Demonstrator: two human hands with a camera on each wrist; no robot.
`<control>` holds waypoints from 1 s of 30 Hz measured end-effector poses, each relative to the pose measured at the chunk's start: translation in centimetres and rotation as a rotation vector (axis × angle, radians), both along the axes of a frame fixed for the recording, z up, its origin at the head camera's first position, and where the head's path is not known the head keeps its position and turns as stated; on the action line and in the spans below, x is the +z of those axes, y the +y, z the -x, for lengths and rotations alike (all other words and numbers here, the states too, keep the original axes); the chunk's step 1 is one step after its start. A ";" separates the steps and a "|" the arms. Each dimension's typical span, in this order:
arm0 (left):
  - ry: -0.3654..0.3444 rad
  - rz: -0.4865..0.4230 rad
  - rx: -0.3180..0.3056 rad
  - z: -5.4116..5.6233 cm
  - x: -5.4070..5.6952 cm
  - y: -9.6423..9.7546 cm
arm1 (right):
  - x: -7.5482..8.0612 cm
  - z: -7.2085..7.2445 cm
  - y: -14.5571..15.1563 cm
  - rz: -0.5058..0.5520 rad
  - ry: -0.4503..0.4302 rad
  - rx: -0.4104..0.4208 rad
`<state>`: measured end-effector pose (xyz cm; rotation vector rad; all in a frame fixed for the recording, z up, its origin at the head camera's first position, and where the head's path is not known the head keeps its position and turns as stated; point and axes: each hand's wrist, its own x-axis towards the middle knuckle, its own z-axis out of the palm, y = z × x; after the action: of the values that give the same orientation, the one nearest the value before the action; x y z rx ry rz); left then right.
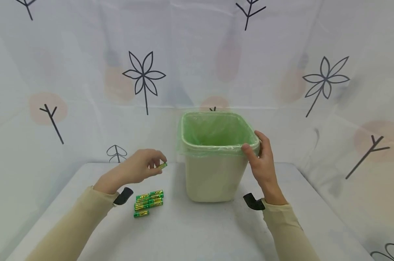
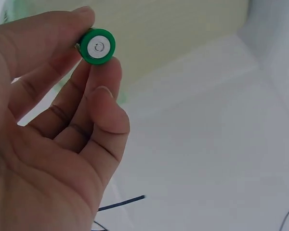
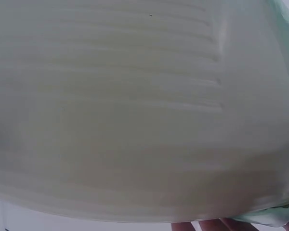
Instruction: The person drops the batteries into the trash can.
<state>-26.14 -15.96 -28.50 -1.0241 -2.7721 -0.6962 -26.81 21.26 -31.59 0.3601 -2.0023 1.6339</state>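
My left hand (image 1: 136, 168) pinches a small green-and-gold battery (image 1: 163, 165) between thumb and fingertips, left of the bin and above table height. In the left wrist view the battery (image 2: 99, 46) shows its flat silver end inside a green ring. A cream trash bin (image 1: 213, 177) stands upright, lined with a thin green bag (image 1: 197, 127) folded over its rim. My right hand (image 1: 263, 168) grips the bin's right front corner, thumb at the rim and fingers around the side. The bin's ribbed wall (image 3: 111, 120) fills most of the right wrist view.
Several more green-and-gold batteries (image 1: 156, 204) lie in short rows on the white table (image 1: 197, 232), left of the bin, with one single battery (image 1: 141, 214) nearest me. Behind the table hangs a white cloth (image 1: 190, 54) with plant drawings.
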 end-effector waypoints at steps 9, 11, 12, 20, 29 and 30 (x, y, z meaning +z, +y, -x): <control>0.086 -0.090 -0.037 1.2 6.2 2.0 | -0.5 0.1 0.0 0.011 -0.009 -0.007; 0.107 -0.105 -0.050 1.5 7.4 2.8 | -0.6 0.1 0.0 0.007 -0.013 -0.010; 0.117 -0.108 -0.059 1.6 7.9 3.2 | -0.7 0.0 0.0 0.007 -0.013 -0.008; 0.077 -0.110 -0.100 3.6 10.1 7.6 | -0.7 0.0 -0.1 0.035 0.007 0.009; 0.013 -0.127 -0.149 5.7 9.2 12.4 | -0.3 0.2 -0.3 0.040 0.014 0.013; 0.017 -0.119 -0.151 5.9 9.0 12.9 | -0.2 0.2 -0.3 0.039 0.014 0.011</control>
<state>-32.04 -3.09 -19.46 -1.2174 -2.6227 -0.8550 -26.98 20.95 -31.82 0.3675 -1.9582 1.6706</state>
